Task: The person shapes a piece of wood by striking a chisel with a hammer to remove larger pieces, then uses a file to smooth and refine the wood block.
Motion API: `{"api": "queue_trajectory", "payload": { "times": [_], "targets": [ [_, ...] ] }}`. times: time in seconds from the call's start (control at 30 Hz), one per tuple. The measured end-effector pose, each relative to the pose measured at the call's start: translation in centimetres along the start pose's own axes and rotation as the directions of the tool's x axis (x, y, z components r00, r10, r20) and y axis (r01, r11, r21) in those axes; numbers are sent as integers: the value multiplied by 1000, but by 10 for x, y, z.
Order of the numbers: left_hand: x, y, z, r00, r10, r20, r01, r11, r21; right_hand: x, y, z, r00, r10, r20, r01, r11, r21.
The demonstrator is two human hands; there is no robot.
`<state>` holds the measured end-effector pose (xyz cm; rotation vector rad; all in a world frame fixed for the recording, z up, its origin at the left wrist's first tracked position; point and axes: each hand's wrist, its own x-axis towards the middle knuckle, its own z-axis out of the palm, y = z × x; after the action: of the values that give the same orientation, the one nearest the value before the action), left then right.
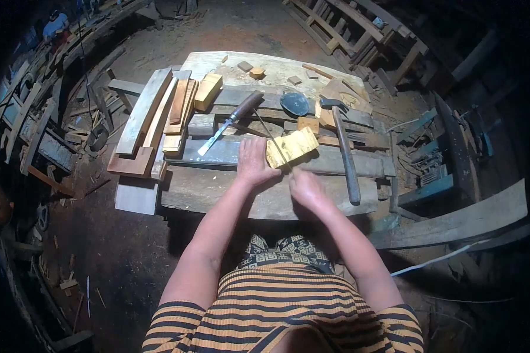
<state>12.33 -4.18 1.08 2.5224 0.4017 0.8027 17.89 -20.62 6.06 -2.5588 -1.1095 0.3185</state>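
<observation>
A yellow wood block [300,143] with a notched, uneven top lies tilted on the workbench's boards. My left hand [254,162] presses against the block's left end, its thumb along the near edge and its fingers pointing away from me. My right hand [307,189] is closed at the near side of the block around the end of a slim dark file-like tool [269,127]. That tool crosses the block's left part at a slant; its handle is hidden in my fist. A chisel [231,122] with a wooden handle lies left of the block, and a claw hammer [344,150] lies to its right.
The workbench [218,191] has rough planks. Stacked boards [144,117] line its left side. A dark round dish [294,104] and small wood offcuts [257,72] sit farther back. A long curved board [465,217] juts out at right. Timber piles [365,29] stand beyond.
</observation>
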Motion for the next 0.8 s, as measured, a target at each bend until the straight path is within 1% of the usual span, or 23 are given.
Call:
{"api": "queue_trajectory", "payload": {
  "times": [0.03,0.1,0.13,0.17,0.27,0.37,0.43,0.53,0.57,0.63,0.67,0.7,0.73,0.8],
  "targets": [
    [1,0,-1,1000,6,-2,-6,1000,-6,-18,4,-1,1000,6,2,-6,1000,26],
    [0,0,-1,1000,3,2,-3,1000,-18,-59,20,5,996,61,65,-60,998,-23],
    [1,0,-1,1000,-1,6,1,1000,0,-78,21,0,990,77,121,-73,997,-33],
    [2,0,-1,1000,-3,8,3,1000,19,-92,18,-8,983,115,142,-115,993,-10],
    [4,3,-3,998,-37,56,36,999,15,-85,20,-11,982,89,165,-84,996,-42],
    [4,4,-3,997,-42,71,39,999,34,-28,16,5,1000,-18,14,18,999,35],
    [3,2,0,998,-33,45,32,999,27,11,-2,6,1000,20,-17,-20,1000,-9],
    [1,1,-1,999,-26,23,26,1000,17,14,-4,8,999,43,14,-44,999,18],
    [1,2,0,1000,-23,16,23,1000,11,-2,-6,0,999,41,22,-42,999,25],
    [2,2,-1,1000,-16,18,16,1000,1,-42,18,8,993,66,102,-69,997,19],
    [3,2,-2,1000,-12,15,12,1000,-5,-66,24,6,992,70,103,-73,997,21],
    [3,2,-2,1000,-15,16,15,1000,-9,-88,18,-7,977,139,160,-135,990,-33],
    [5,3,-3,999,-22,35,22,1000,3,-103,23,-9,969,132,210,-128,991,-34],
    [6,3,-4,998,-23,58,22,1000,18,-109,26,-10,967,137,216,-133,991,-35]
  ]
}}
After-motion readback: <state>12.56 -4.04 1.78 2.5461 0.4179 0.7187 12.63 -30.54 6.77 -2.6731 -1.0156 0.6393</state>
